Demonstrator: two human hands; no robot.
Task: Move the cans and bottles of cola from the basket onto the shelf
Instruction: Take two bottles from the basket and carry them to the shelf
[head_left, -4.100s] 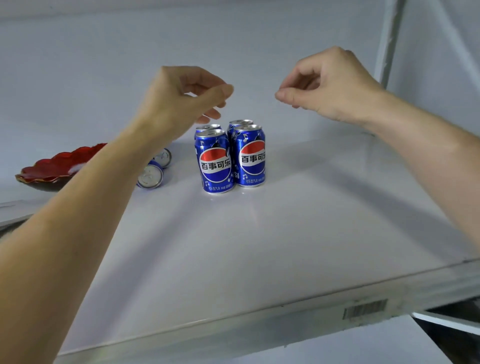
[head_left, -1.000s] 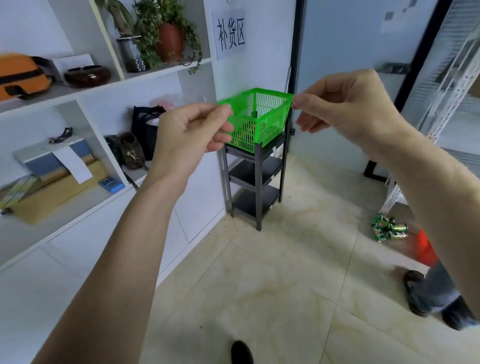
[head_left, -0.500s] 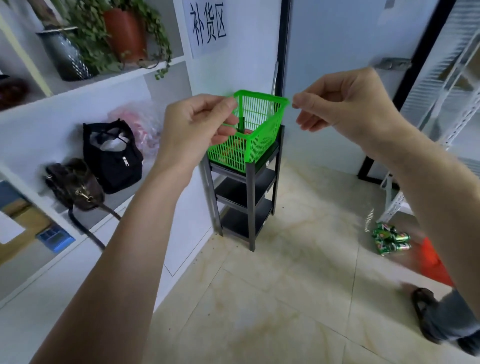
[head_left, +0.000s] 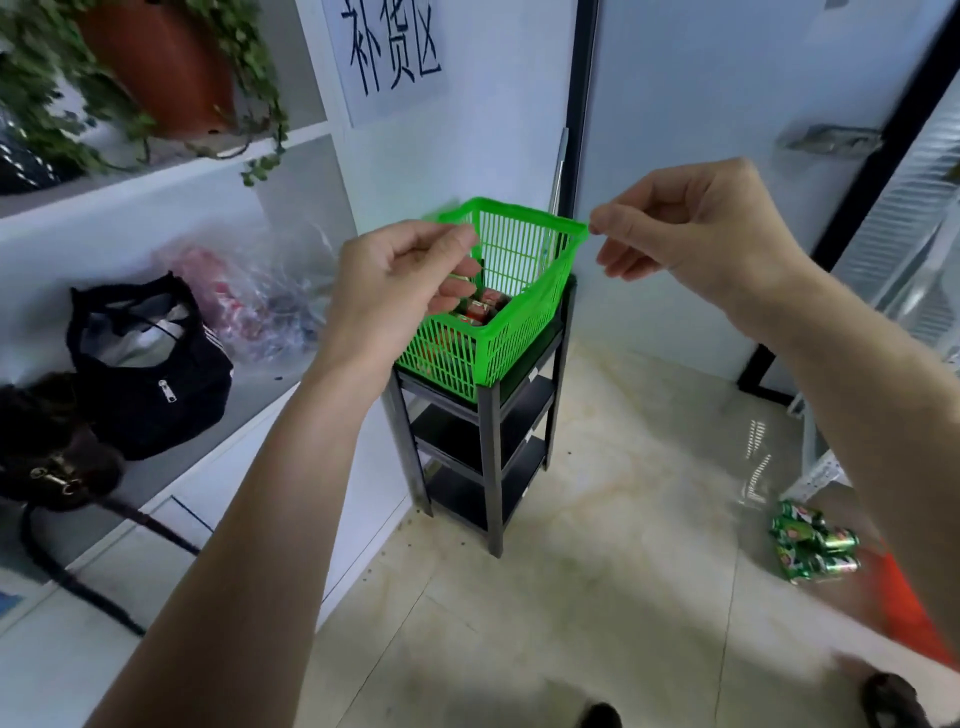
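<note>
Pale tiled floor (head_left: 597, 597) — white wall shelving (head_left: 156, 192), black rack (head_left: 488, 457).

Both bare forearms reach forward and up, held apart at chest height. Left hand (head_left: 395, 283) has fingers curled, thumb over them, holding nothing. Right hand (head_left: 691, 234) likewise curled, thumb and forefinger tips together, empty, palm down.

wall sign (head_left: 396, 49): "补货区" | green cans (head_left: 810, 545): labels blurred, unreadable | basket contents: unreadable
</note>
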